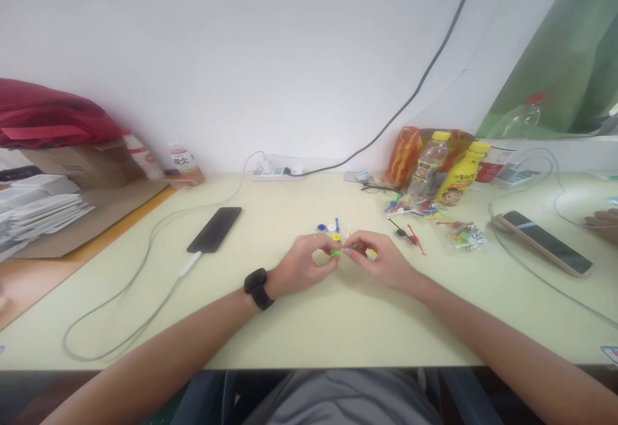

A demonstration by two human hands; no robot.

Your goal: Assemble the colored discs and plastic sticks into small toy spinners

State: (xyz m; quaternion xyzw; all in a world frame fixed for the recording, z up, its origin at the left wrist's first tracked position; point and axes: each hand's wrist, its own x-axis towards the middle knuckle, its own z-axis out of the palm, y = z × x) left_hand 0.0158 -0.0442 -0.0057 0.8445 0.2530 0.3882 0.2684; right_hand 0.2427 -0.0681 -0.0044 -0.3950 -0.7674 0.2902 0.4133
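The left hand (309, 264) and right hand (386, 264) pinch a small bright-green plastic piece (336, 252) between their fingertips. Just beyond the grip lie a yellow plastic piece (337, 237) and round blue plastic disc (321, 227); farther right stands a clear, yellow-capped plastic bottle (425, 169).

A desk (290, 331) and power strip (277, 172) suggest an office.

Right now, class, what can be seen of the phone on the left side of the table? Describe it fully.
The phone is a slim, dark slab with rounded corners and a glossy, glass-like face; its screen looks unlit. It lies flat on the pale table, slanted, its far end toward the right. A white plug on a pale cable meets its near end. Neither hand touches it.
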